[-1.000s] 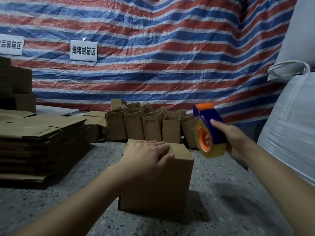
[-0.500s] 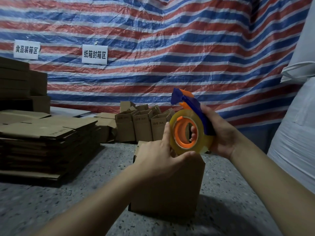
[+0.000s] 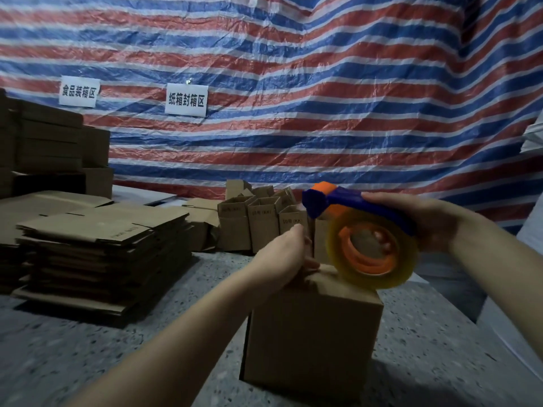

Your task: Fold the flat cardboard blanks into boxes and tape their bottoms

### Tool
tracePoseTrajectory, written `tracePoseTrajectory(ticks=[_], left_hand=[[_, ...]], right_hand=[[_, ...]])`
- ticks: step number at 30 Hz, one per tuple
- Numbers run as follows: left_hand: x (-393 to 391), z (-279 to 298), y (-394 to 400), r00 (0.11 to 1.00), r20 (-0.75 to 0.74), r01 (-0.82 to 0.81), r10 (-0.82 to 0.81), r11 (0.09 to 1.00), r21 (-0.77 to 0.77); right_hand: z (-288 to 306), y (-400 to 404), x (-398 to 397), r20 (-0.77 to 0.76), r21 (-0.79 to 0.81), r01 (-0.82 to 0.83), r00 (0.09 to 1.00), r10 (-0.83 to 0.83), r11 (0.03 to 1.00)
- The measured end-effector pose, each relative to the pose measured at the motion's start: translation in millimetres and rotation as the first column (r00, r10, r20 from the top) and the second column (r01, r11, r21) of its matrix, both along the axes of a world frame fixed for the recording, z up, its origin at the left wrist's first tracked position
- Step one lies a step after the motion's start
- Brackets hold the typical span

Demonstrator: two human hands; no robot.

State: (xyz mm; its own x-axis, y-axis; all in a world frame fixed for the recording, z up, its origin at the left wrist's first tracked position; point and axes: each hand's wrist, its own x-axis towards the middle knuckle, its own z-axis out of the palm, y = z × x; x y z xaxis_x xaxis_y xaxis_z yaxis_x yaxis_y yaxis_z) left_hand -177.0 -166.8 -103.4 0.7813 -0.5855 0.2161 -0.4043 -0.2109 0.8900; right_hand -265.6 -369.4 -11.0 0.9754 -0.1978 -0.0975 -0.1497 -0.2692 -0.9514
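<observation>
On the speckled floor (image 3: 88,356), near the middle of the view, stands a folded box (image 3: 311,333) with its closed flaps turned up. The left hand (image 3: 282,259) rests on the far left part of the box top, and its fingers are bent and reach forward toward the tape side; if they pinch a tape end I cannot tell, because the back of the hand hides the tips. The right hand (image 3: 426,221) grips a tape dispenser (image 3: 352,210) from above, with fingers curled around its blue body. The orange front part of the dispenser points to the left. Under the blue body hangs the tape roll (image 3: 373,254), clear yellowish with an orange core, and its lower edge touches or almost touches the far right edge of the box top.

To the left lies a thick stack of flat blanks (image 3: 100,248), well apart from the box. Behind the box, several finished boxes (image 3: 258,227) stand in a row with open tops, close together. Farther left, more cartons (image 3: 50,142) are piled high. A striped tarp (image 3: 323,98) in red, blue and white covers the back wall, and two white signs (image 3: 186,100) with Chinese writing hang on it. At the right edge a white sack (image 3: 531,259) is partly visible.
</observation>
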Motion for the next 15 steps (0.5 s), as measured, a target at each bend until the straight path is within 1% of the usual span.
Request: tracePoseTrajectory(ticks=[1,2,3,4,6,9,11,15], left_hand=[[2.3,3.4,1.2,0.985,-0.17,0.018,-0.03,0.997,-0.075],[4.8,6.4,3.3,0.951,-0.307,0.005,-0.049,0.99,-0.144],[8.3,8.8,4.8,0.916,-0.397,-0.018,-0.064,0.98,-0.199],[11.9,10.5,6.1,0.889,-0.451,-0.039,-0.076,0.97,-0.242],[17.8,12.4,7.2,0.859,-0.504,-0.07,-0.094,0.952,-0.297],[22.0,14.0,10.0,0.835,-0.543,-0.105,-0.087,0.944,-0.313],[25.1,13.3,10.4,0.827,-0.554,-0.116,-0.098,0.934,-0.339],[25.7,9.8,9.8,0.829,-0.549,-0.126,-0.109,0.919,-0.373]], right_hand=[[3.4,-0.6,2.6,-0.027,-0.028,-0.015,1.0,0.014,1.0],[5.8,-0.4,5.1,-0.049,-0.052,-0.032,0.998,0.029,0.998],[7.3,-0.5,7.9,-0.063,-0.066,-0.043,0.997,0.039,0.997],[8.2,-0.8,10.2,-0.069,-0.07,-0.043,0.997,0.038,0.997],[9.2,-2.0,14.4,-0.078,-0.086,-0.042,0.996,0.036,0.995],[11.2,-2.9,19.3,-0.117,-0.104,-0.104,0.989,0.092,0.989],[13.1,-3.5,20.9,-0.136,-0.118,-0.122,0.985,0.106,0.985],[15.0,-3.6,23.9,-0.14,-0.111,-0.093,0.987,0.077,0.99]])
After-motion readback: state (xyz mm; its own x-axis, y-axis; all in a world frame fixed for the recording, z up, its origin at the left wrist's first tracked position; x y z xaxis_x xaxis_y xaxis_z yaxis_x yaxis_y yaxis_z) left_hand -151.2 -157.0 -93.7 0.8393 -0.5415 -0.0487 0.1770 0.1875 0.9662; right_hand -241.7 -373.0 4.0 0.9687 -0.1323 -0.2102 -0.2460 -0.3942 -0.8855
